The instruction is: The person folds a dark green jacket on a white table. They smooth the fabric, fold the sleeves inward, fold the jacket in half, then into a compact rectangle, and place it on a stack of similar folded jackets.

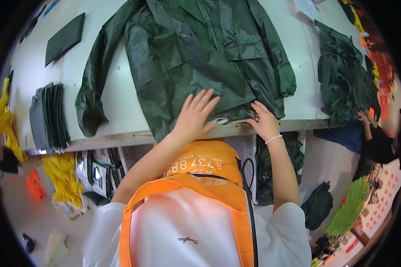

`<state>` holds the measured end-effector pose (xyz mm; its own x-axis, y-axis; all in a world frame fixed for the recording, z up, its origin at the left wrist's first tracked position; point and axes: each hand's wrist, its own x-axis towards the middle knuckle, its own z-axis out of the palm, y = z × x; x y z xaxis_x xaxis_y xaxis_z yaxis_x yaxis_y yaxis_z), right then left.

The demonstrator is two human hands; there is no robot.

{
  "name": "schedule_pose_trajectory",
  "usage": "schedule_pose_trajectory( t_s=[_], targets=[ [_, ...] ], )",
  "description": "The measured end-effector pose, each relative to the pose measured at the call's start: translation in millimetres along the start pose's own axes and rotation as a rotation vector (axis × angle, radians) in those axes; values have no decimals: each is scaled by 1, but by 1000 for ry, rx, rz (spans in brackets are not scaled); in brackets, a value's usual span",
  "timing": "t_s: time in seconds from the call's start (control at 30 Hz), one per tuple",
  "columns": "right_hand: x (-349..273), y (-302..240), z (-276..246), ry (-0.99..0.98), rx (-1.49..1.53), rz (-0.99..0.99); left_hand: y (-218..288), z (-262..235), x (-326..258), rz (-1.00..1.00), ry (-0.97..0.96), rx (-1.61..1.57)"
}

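Observation:
A dark green rain jacket (187, 53) lies spread on the white table, its sleeves out to both sides and its hem at the near edge. My left hand (196, 115) rests flat on the lower part of the jacket, fingers spread. Beside the hem's right part, my right hand (266, 122) has its fingers curled in, with a small shiny bit showing between them that I cannot make out. Between the two hands, a small pale patch (222, 120) shows at the hem.
A stack of folded dark green pieces (49, 116) and a flat folded one (65, 40) lie left on the table (113, 84). A heap of dark green cloth (343, 75) is at the right. Below are yellow garments (62, 175) and packaged items (96, 171). Another person's arm (367, 127) shows far right.

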<state>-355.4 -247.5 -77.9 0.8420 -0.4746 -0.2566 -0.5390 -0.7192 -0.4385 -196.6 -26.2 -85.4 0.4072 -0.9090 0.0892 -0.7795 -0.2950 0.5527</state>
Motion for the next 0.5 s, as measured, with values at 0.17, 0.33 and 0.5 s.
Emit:
schedule_pose_trajectory(
  t_s=[0.17,0.33,0.5],
  targets=[
    [3,73,14,10,71,-142,3,65,7,-182,-36,273],
    [6,91,8,13,168,-149,-12,47,-31,-407,25,409],
    [11,107,11,150,225,-289,-7,36,-44,-540,47,487]
  ],
)
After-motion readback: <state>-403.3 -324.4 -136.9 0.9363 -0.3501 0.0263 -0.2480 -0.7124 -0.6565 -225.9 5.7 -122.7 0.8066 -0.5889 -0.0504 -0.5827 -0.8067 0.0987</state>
